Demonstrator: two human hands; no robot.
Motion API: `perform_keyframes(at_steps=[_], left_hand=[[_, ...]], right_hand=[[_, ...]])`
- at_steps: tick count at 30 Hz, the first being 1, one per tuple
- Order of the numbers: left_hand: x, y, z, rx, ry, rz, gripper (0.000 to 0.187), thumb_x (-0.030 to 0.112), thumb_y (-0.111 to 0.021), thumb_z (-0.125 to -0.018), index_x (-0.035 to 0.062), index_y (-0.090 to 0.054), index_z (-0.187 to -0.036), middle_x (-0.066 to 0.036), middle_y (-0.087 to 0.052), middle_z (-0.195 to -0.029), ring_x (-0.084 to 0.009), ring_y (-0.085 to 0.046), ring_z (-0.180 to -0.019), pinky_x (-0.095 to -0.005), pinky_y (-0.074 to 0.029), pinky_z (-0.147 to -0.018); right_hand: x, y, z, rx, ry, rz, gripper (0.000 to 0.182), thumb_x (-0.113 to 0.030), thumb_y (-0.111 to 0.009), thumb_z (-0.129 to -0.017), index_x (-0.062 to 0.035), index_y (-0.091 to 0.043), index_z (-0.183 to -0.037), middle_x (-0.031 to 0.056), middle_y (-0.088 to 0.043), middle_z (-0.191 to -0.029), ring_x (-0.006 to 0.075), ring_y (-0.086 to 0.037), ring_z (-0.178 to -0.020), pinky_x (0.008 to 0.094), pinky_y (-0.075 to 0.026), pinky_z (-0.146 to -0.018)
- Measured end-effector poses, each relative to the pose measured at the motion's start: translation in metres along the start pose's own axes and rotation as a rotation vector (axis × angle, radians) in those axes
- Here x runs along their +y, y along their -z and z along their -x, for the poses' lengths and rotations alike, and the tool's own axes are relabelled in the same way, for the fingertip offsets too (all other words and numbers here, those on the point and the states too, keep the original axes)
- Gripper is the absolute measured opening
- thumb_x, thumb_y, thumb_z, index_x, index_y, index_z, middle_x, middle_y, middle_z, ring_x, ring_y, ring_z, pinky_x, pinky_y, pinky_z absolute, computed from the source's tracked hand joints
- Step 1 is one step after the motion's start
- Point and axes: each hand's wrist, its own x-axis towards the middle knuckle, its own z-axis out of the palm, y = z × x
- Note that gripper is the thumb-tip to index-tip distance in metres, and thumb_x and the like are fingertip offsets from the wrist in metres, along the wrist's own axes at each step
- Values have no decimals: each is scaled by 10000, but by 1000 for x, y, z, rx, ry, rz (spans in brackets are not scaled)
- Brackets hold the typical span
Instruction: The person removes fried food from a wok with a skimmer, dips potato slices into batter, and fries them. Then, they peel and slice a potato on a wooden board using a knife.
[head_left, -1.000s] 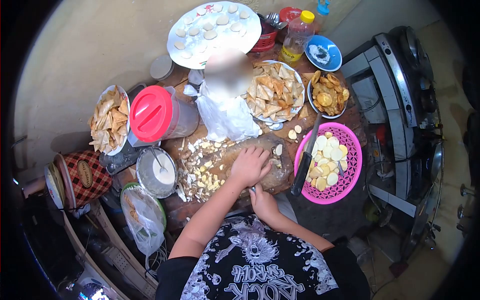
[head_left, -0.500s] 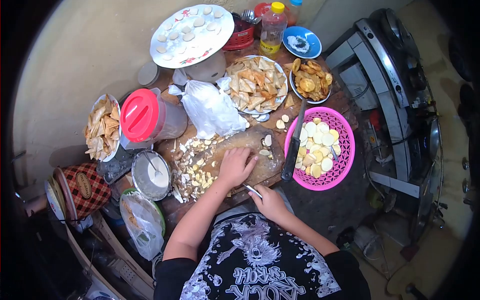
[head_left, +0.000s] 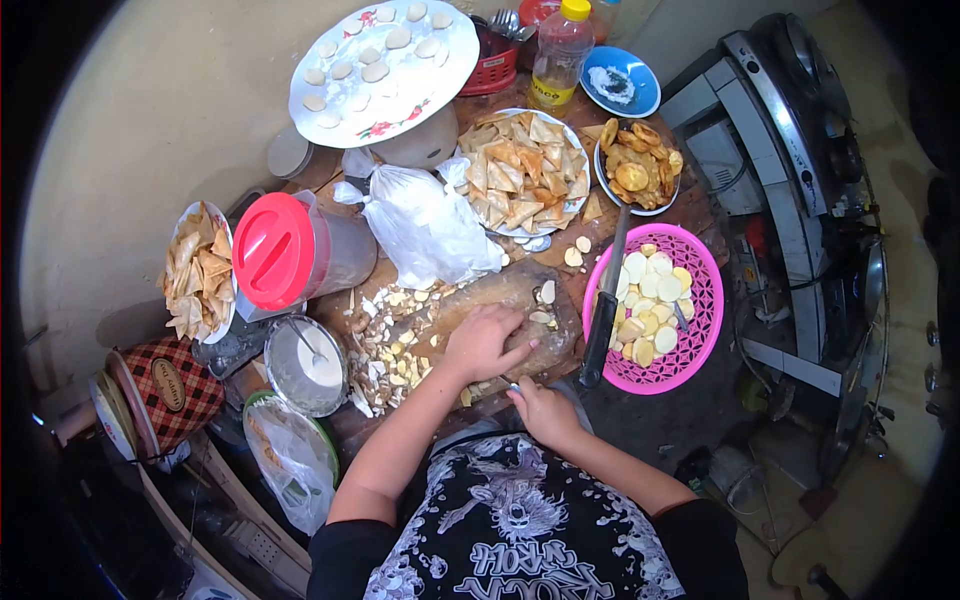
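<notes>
Left hand [head_left: 488, 343]: I see it palm down on the chopping board [head_left: 490, 291], fingers loosely extended; I can't tell whether it pins anything.
Right hand [head_left: 547, 413]: curled closed around a small knife [head_left: 513, 386], at the board's near edge.
Board clutter: pale scraps [head_left: 398, 358] left of my view's hands.
Crowding right: pink basket [head_left: 716, 310] of round slices [head_left: 655, 292], black-handled knife [head_left: 606, 305] across its rim.
Crowding far side: white plastic bag [head_left: 430, 228].

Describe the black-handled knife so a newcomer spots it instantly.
Find the wooden table, then the pink openwork basket at its right side. The black-handled knife lies along the basket's left rim, blade pointing up toward the bowl of fried pieces. Its long, dark handle sets it apart from the basket's pale slices.
</notes>
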Motion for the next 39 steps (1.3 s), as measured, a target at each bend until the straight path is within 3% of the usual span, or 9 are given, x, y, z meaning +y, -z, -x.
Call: perform_keyframes(at_steps=[12, 19, 24, 28, 31, 32, 35, 39], left_hand=[[-39, 15, 7, 127, -56, 123, 293, 315, -555, -767, 53, -565, -898, -120, -547, -820, -299, -502, -830, -371, -361, -773], [-33, 17, 10, 146, -127, 46, 196, 237, -568, -770, 56, -555, -847, -109, -528, -801, -292, -495, -807, -378, -379, -737], [-26, -4, 16, 99, -107, 255, 209, 226, -553, -799, 40, -547, -895, -115, -536, -801, -299, -514, -815, -379, -416, -753], [-33, -3, 13, 28, -113, 292, 219, 225, -538, -809, 41, -549, -927, -112, -541, -806, -302, -512, -828, -377, -410, -764], [-40, 0, 11, 33, -136, 336, 226, 227, -529, -814, 43, -552, -943, -109, -546, -818, -302, -508, -846, -370, -403, -781], [-39, -2, 11, 125, -113, 419, 227, 225, -518, -819, 42, -556, -948, -111, -547, -833, -300, -503, -860, -357, -392, -803], [-38, 5, 12, 46, -119, 347, 264, 250, -471, -842, 29, -553, -960, -135, -542, -891, -303, -503, -891, -361, -380, -836], [-35, 1, 17, 271, -178, 132, 204, 228, -530, -816, 51, -564, -912, -110, -534, -826, -291, -489, -849, -359, -376, -796]], right_hand=[[-11, -28, -34, 136, 65, 33, 265, -310, -487, -897, -48, -470, -862, 165, -560, -530, 355, -581, -487, 445, -457, -434], [-13, -21, -29, 56, 16, -20, 265, -318, -467, -905, -54, -466, -884, 178, -577, -571, 363, -595, -532, 456, -468, -471], [-11, -24, -15, 7, -61, -10, 279, -319, -436, -916, -42, -451, -897, 205, -585, -611, 400, -587, -576, 493, -453, -512], [-13, -28, -18, 51, -48, 83, 284, -329, -456, -908, -46, -466, -884, 173, -584, -572, 362, -599, -526, 463, -470, -459], [-10, -36, -24, 82, -51, 87, 284, -330, -463, -905, -48, -473, -874, 165, -584, -564, 356, -597, -510, 454, -467, -442], [-11, -39, -28, 101, -51, 94, 284, -330, -465, -904, -48, -475, -870, 164, -584, -562, 354, -595, -505, 451, -466, -437], [-14, -39, -32, 123, -49, 97, 284, -328, -463, -905, -46, -476, -875, 164, -585, -565, 354, -593, -505, 441, -467, -437], [-14, -34, -26, 102, -46, 49, 279, -323, -449, -912, -45, -469, -900, 170, -589, -582, 370, -593, -528, 457, -468, -465]])
